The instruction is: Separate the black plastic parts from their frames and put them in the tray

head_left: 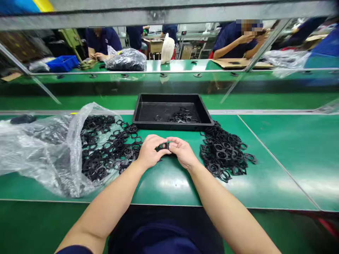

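Beyond the grip: black tray. Leftward: clear plastic bag. Far side: white fan, blue bin.

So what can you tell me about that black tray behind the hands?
The tray is a shallow rectangular bin, matte black, plastic by its look, with sloped walls and a flat rim. It sits level on the green table, open side up, just beyond the left hand and right hand. It is mostly bare inside, with a small cluster of black ring parts at the middle right. A pile of parts touches its right front corner.
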Available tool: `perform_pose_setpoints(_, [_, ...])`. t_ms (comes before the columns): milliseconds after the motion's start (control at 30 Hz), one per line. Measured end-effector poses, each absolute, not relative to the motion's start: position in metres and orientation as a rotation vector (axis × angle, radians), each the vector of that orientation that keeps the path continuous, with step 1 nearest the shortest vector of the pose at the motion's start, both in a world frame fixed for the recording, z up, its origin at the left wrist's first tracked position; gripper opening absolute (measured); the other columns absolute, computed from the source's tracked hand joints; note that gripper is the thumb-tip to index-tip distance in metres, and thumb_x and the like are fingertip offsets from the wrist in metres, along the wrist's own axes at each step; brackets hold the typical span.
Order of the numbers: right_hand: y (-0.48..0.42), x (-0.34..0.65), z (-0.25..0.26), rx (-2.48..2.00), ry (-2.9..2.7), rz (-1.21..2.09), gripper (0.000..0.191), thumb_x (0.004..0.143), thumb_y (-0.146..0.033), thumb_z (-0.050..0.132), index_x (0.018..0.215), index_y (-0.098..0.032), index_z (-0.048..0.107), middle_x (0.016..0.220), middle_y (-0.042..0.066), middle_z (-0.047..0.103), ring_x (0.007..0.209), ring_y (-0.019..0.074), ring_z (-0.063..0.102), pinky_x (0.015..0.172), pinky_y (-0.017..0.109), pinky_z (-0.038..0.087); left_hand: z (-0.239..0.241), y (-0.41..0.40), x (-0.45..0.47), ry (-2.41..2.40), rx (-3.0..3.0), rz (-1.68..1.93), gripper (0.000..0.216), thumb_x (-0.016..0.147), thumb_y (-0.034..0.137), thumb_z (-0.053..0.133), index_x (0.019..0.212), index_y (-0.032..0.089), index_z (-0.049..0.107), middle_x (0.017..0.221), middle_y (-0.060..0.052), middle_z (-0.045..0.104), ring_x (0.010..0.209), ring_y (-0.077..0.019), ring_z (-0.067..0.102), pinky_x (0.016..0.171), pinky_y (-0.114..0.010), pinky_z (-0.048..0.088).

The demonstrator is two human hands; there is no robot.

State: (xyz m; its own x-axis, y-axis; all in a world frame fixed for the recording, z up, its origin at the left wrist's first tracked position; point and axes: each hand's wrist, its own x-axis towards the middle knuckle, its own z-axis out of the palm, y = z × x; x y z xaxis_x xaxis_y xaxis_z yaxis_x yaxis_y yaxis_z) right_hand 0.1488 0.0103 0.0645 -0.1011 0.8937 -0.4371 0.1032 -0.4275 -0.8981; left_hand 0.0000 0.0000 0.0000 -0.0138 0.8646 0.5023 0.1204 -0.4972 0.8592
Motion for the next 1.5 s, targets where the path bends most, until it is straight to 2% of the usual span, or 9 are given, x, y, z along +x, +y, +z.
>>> perform_pose_setpoints(500, [0.011, 0.148, 0.07, -1.499, -0.989, 1.655, 0.051, 0.057, -0.028, 0.084, 0.1, -0.017, 0.058, 0.075, 0.002, 0.069, 0.062, 0.0103, 0.06, 0.061, 0.022, 0.045, -0.002, 0.002, 0.001, 1.03, 1.47, 1.447, 0.029, 0.068, 0.036, 0.077, 0.092, 0.021, 0.07, 0.095, -0.004, 0.069, 0.094, -0.0196, 0.058, 0.089, -0.035, 0.043])
perform_pose_setpoints(700, [0.01, 0.146, 0.071, -1.515, -1.098, 1.634, 0.042, 0.064, -0.032, 0.079, 0.099, -0.017, 0.062, 0.083, 0.004, 0.068, 0.066, 0.012, 0.06, 0.06, 0.023, 0.048, -0.003, -0.001, 0.004, 0.99, 1.368, 1.449, 0.02, 0.072, 0.027, 0.073, 0.09, 0.019, 0.07, 0.096, -0.006, 0.064, 0.093, -0.0184, 0.059, 0.088, -0.032, 0.047])
perform_pose_setpoints(767, [0.01, 0.146, 0.07, -1.526, -1.146, 1.587, 0.042, 0.062, -0.03, 0.08, 0.098, -0.016, 0.063, 0.084, 0.005, 0.068, 0.07, 0.013, 0.061, 0.06, 0.023, 0.048, -0.004, -0.002, 0.006, 0.989, 1.29, 1.452, 0.03, 0.07, 0.027, 0.075, 0.098, 0.019, 0.068, 0.103, -0.008, 0.061, 0.094, -0.0186, 0.059, 0.086, -0.032, 0.048])
perform_pose_setpoints(867, [0.011, 0.148, 0.068, -1.534, -1.18, 1.501, 0.039, 0.06, -0.028, 0.081, 0.093, -0.015, 0.064, 0.078, 0.004, 0.067, 0.066, 0.012, 0.061, 0.058, 0.022, 0.048, -0.006, -0.001, 0.01, 0.94, 0.951, 1.374, 0.052, 0.066, 0.031, 0.077, 0.113, 0.016, 0.06, 0.114, -0.011, 0.057, 0.086, -0.0167, 0.062, 0.076, -0.03, 0.052])
perform_pose_setpoints(933, [0.012, 0.149, 0.067, -1.543, -1.2, 1.483, 0.038, 0.06, -0.029, 0.081, 0.092, -0.015, 0.064, 0.077, 0.004, 0.068, 0.065, 0.0119, 0.062, 0.059, 0.023, 0.049, -0.008, 0.0, 0.012, 0.885, 0.705, 1.297, 0.048, 0.068, 0.035, 0.075, 0.108, 0.012, 0.06, 0.103, -0.011, 0.062, 0.075, -0.0136, 0.062, 0.069, -0.027, 0.052])
perform_pose_setpoints(1067, [0.013, 0.149, 0.066, -1.565, -1.231, 1.488, 0.038, 0.06, -0.029, 0.081, 0.092, -0.014, 0.065, 0.082, 0.006, 0.07, 0.065, 0.0118, 0.063, 0.061, 0.024, 0.05, -0.01, 0.004, 0.012, 0.826, 0.474, 1.207, 0.034, 0.067, 0.037, 0.074, 0.084, 0.009, 0.065, 0.076, -0.006, 0.066, 0.06, -0.0103, 0.059, 0.06, -0.023, 0.05])
perform_pose_setpoints(1167, [0.013, 0.149, 0.065, -1.569, -1.243, 1.484, 0.039, 0.06, -0.029, 0.081, 0.092, -0.014, 0.065, 0.082, 0.007, 0.07, 0.066, 0.0121, 0.063, 0.063, 0.025, 0.05, -0.01, 0.005, 0.011, 0.832, 0.387, 1.193, 0.031, 0.063, 0.032, 0.077, 0.081, 0.009, 0.068, 0.073, -0.005, 0.067, 0.058, -0.0102, 0.059, 0.057, -0.023, 0.05])
perform_pose_setpoints(1333, [0.013, 0.151, 0.063, -1.585, -1.261, 1.467, 0.04, 0.06, -0.03, 0.081, 0.093, -0.014, 0.065, 0.078, 0.005, 0.068, 0.066, 0.0124, 0.063, 0.063, 0.025, 0.05, -0.007, 0.005, 0.01, 0.832, 0.35, 1.153, 0.026, 0.065, 0.028, 0.076, 0.081, 0.009, 0.068, 0.072, -0.006, 0.068, 0.06, -0.0124, 0.061, 0.053, -0.023, 0.049])
perform_pose_setpoints(1500, [0.013, 0.151, 0.062, -1.58, -1.269, 1.463, 0.041, 0.06, -0.031, 0.081, 0.093, -0.013, 0.065, 0.079, 0.006, 0.069, 0.065, 0.0121, 0.062, 0.063, 0.025, 0.051, -0.006, 0.005, 0.008, 0.795, 0.37, 1.111, 0.03, 0.065, 0.033, 0.075, 0.08, 0.009, 0.067, 0.072, -0.006, 0.067, 0.061, -0.013, 0.061, 0.054, -0.023, 0.048])
